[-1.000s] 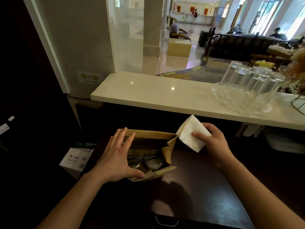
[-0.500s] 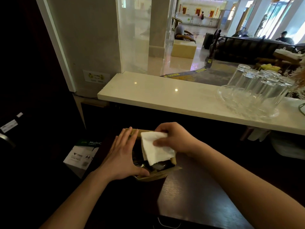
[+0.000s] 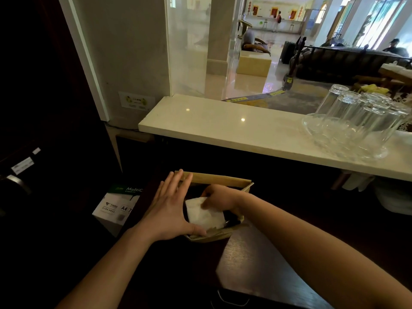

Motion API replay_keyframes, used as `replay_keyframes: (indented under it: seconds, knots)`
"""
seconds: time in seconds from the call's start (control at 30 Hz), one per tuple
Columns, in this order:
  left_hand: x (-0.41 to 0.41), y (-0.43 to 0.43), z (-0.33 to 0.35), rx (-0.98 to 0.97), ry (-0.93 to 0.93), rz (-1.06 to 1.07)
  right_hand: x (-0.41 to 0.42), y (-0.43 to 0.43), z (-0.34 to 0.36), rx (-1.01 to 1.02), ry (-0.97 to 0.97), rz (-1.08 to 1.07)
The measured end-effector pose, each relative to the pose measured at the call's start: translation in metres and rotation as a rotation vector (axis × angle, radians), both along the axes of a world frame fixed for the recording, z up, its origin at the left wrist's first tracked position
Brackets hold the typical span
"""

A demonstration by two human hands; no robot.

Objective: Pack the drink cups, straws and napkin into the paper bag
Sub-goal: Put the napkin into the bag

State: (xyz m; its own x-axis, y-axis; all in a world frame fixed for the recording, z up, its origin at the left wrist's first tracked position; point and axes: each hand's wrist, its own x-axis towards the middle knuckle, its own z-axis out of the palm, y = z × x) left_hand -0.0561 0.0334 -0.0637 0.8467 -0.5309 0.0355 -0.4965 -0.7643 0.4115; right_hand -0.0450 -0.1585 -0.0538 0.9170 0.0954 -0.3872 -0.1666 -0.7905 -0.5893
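A brown paper bag (image 3: 223, 180) stands open on the dark wooden table (image 3: 256, 264) below the counter. My left hand (image 3: 171, 210) lies flat against the bag's left side, fingers spread and thumb along its near rim. My right hand (image 3: 219, 197) reaches down into the bag's mouth and pinches a folded white napkin (image 3: 204, 214), which lies inside the opening. The napkin and my hands cover the cups and straws inside the bag.
A white stone counter (image 3: 234, 128) runs across above the bag, carrying a glass tray of upturned drinking glasses (image 3: 356, 121) at the right. A box of A4 paper (image 3: 118, 206) sits on the floor to the left. A glass partition rises behind the counter.
My right hand carried the napkin from the right of the bag over its mouth and down into it. My left hand stayed on the bag's left side.
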Motion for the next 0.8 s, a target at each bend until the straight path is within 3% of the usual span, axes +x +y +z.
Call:
replay_keyframes:
  seconds: [0.23, 0.5, 0.8]
  knots:
    - [-0.002, -0.003, -0.001, 0.026, -0.021, -0.019, 0.01, -0.003, -0.031, -0.037, -0.042, -0.165]
    - [-0.001, -0.003, -0.003, 0.028, -0.021, -0.021, 0.013, -0.006, -0.049, -0.217, -0.076, -0.106]
    - [-0.002, -0.005, -0.005, 0.023, 0.0, -0.034, 0.004, -0.008, -0.057, -0.503, -0.241, 0.054]
